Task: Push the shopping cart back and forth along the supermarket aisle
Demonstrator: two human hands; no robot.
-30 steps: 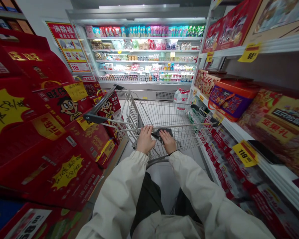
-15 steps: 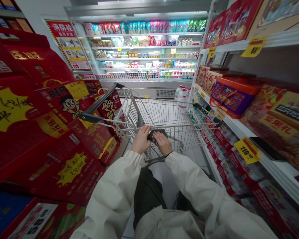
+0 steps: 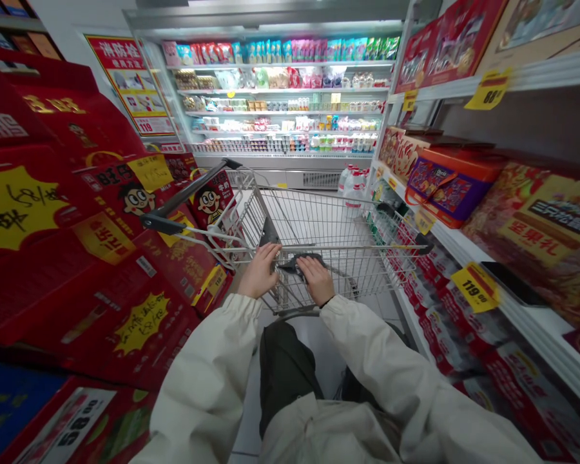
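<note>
Head view: left hand (image 3: 260, 272) and right hand (image 3: 316, 280) on the cart (image 3: 319, 238), aisle (image 3: 314, 361) running ahead.
Left hand curled over the wire rail (image 3: 290, 246), fingers closed on it; right hand lay across a dark soft item (image 3: 297, 263) on that rail, just beside the left, and whether it gripped, I couldn't tell. Cream sleeves (image 3: 207, 380) ran in from the near edge. Red boxes (image 3: 91, 303) stacked high along the left, shelves (image 3: 526, 84) of gift boxes on the right with a yellow 119 tag (image 3: 476, 287), water bottles (image 3: 354, 190) just past the cart's far right corner, and a lit chiller (image 3: 290, 179) full of packaged goods at the far end, a red poster (image 3: 128, 87) beside it.
</note>
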